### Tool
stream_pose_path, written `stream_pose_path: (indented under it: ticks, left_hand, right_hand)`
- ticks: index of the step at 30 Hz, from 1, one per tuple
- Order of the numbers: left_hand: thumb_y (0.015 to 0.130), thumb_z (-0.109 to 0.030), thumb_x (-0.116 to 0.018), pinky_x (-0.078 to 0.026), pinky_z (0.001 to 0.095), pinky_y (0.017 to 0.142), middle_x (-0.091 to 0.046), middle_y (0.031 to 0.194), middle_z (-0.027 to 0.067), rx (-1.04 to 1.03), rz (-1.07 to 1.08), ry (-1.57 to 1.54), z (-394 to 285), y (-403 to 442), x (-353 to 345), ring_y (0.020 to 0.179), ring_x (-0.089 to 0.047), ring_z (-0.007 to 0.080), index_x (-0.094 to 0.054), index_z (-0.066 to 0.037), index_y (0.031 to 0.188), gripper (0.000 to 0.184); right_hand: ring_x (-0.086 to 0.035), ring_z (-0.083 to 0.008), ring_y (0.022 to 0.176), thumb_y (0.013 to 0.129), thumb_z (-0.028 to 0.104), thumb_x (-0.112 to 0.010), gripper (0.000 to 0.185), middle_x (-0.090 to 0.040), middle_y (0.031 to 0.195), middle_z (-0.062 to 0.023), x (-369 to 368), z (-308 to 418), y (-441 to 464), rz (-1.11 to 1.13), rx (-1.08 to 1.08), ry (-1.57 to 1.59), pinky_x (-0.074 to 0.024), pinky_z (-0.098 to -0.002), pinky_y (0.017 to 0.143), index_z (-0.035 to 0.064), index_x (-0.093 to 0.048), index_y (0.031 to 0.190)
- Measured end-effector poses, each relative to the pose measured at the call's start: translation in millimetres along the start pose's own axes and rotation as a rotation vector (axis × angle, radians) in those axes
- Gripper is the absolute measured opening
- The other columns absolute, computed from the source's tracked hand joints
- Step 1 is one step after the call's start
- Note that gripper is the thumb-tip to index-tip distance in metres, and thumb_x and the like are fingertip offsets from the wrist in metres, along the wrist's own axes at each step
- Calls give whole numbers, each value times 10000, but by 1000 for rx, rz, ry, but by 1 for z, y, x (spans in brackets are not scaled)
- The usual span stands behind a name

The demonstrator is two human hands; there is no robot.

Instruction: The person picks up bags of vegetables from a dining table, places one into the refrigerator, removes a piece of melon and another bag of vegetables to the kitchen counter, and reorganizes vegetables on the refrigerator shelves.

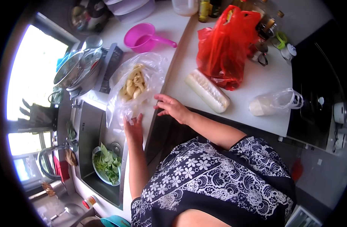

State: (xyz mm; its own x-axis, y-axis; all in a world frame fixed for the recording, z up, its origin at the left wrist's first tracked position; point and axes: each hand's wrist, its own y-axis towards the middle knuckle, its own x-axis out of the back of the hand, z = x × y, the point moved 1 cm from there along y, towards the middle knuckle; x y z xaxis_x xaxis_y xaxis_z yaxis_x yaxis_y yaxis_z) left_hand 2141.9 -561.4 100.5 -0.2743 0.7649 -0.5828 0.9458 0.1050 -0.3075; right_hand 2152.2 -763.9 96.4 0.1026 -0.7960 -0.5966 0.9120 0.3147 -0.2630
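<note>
A clear plastic bag (115,96) lies spread open on the counter, with pale yellow, curved pieces of food (133,84) heaped in it. My left hand (133,128) is at the bag's near edge with its fingers apart; whether it touches the plastic I cannot tell. To the bag's right, my right hand (173,109) is held over the counter edge, fingers spread and nothing in them. A long whitish block of food (207,90) rests on the counter beyond my right hand.
A bowl of green leaves (107,164) sits in the sink (91,130) at left. A pink dipper (140,37), a metal colander (69,72) and a red plastic bag (226,47) stand farther back. A small clear bag of white contents (262,106) lies near the black stove (313,75).
</note>
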Motion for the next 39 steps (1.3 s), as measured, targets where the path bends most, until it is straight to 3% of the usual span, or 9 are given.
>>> stream_pose_path:
  ticks: [4,6,14,16,18,20,22,26,39]
  left_hand:
    - [865,-299,-498,-421,419,901,-341,1266,150,-104,32,246,1,-4,13,1132,-408,295,-253,9,1278,571]
    - [891,-339,-436,-448,411,856,-376,1249,163,-160,77,347,0,-8,8,1036,-499,314,-273,16,1264,540]
    - [874,-445,-429,-482,393,785,-520,1071,201,-268,212,414,6,-13,8,979,-541,306,-412,51,1148,567]
    - [873,-385,-462,-482,387,787,-535,1054,209,-291,223,483,-8,-12,16,965,-546,291,-439,59,1115,507]
    - [817,-125,-567,-468,350,804,-579,984,176,-199,38,624,-13,-19,2,1022,-521,250,-523,68,1012,277]
    - [781,-72,-613,-458,300,796,-607,918,138,-238,0,860,-12,-16,2,983,-541,211,-570,47,946,208]
    - [770,-66,-641,-455,252,748,-613,808,88,-266,-54,788,-5,-14,4,793,-584,150,-587,31,905,175]
    - [789,-86,-631,-470,250,640,-612,760,77,-293,-151,775,2,-15,-2,670,-590,139,-582,34,893,167]
    - [824,-169,-581,-457,252,559,-595,660,60,-222,-308,809,-26,-3,10,583,-563,118,-577,7,803,177]
  right_hand:
    - [-545,-162,891,880,200,-484,349,-529,1100,-110,9,-1,-27,67,-154,-94,-482,-292,726,0,-478,1165]
    - [-569,-148,739,863,226,-486,313,-592,943,-98,12,-10,-38,60,-163,-127,-488,-271,600,-4,-540,1069]
    - [-567,-133,740,885,219,-469,269,-610,892,-78,26,-16,-74,80,-251,-262,-474,-249,599,9,-567,1022]
    - [-564,-128,737,881,214,-471,267,-612,890,-74,13,-20,-70,77,-283,-282,-472,-243,602,9,-569,1022]
    - [-563,-125,746,879,211,-471,267,-613,897,-74,14,-15,-71,73,-306,-288,-471,-242,616,9,-569,1025]
    - [-562,-123,754,876,204,-471,264,-612,905,-78,20,-14,-71,83,-311,-302,-469,-238,633,10,-569,1027]
    - [-557,-121,710,858,203,-486,247,-610,851,-71,24,-12,-73,69,-310,-278,-467,-241,591,19,-580,992]
    - [-559,-117,693,871,190,-474,236,-611,843,-70,38,-19,-72,98,-371,-320,-464,-231,601,17,-580,993]
    - [-560,-116,705,883,142,-454,206,-603,855,-83,1,-49,-68,213,-617,-341,-468,-227,614,-1,-558,991]
